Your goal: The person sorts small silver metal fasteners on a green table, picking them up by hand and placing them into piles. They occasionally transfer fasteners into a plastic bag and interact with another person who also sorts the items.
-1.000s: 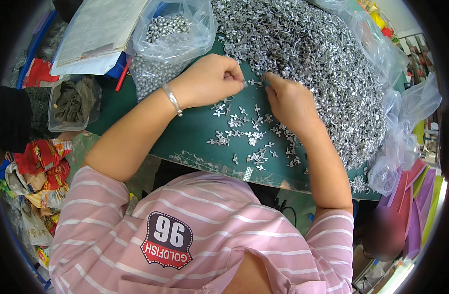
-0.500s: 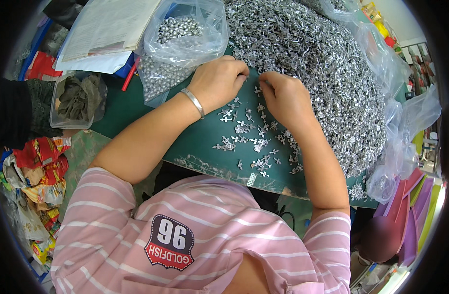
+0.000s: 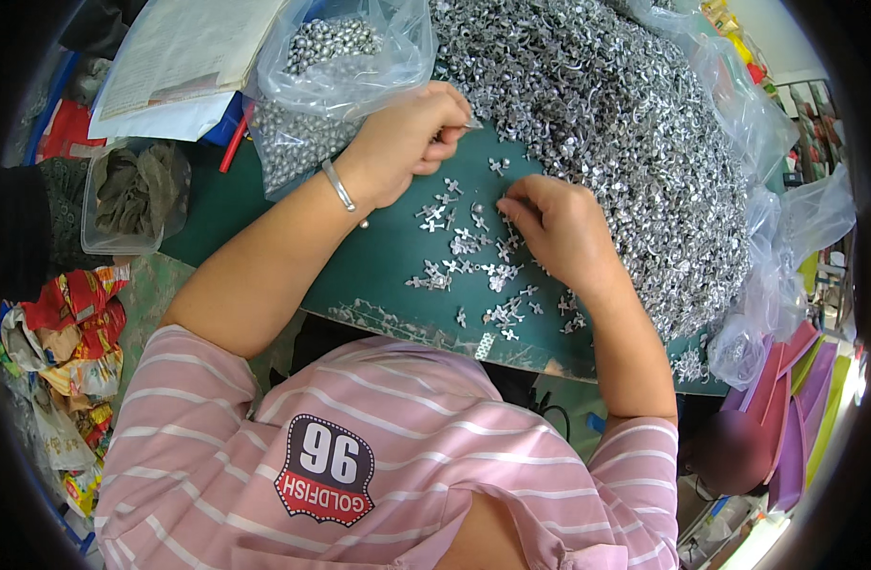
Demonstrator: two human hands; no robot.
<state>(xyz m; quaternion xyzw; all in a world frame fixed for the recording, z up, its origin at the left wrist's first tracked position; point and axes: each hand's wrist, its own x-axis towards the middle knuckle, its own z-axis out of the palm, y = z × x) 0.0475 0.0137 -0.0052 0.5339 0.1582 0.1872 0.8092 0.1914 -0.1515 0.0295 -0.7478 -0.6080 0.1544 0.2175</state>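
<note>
My left hand (image 3: 402, 147) is raised at the near edge of the silver heap, beside the bag of beads. Its thumb and forefinger pinch a small silver metal piece (image 3: 473, 123), mostly covered by the fingers. Across from it, my right hand (image 3: 568, 228) rests low over the green table (image 3: 359, 271), palm down, its fingers curled together. Whatever lies under those fingertips is hidden. Between and below the hands, small cross-shaped silver pieces (image 3: 464, 242) are scattered in loose clusters. The big heap of small silver metal pieces (image 3: 625, 142) spreads behind and to the right of my right hand.
A clear bag of round silver beads (image 3: 297, 147) stands by my left wrist. Farther left are a red pen (image 3: 233, 144), papers (image 3: 183, 57) and a plastic tub (image 3: 98, 223) with dark cloth. Crumpled clear plastic (image 3: 739, 351) edges the heap at right.
My hands have moved apart. The left has lifted slightly away, showing the small piece in its pinch; the right has come nearer to me over the scattered pieces.
</note>
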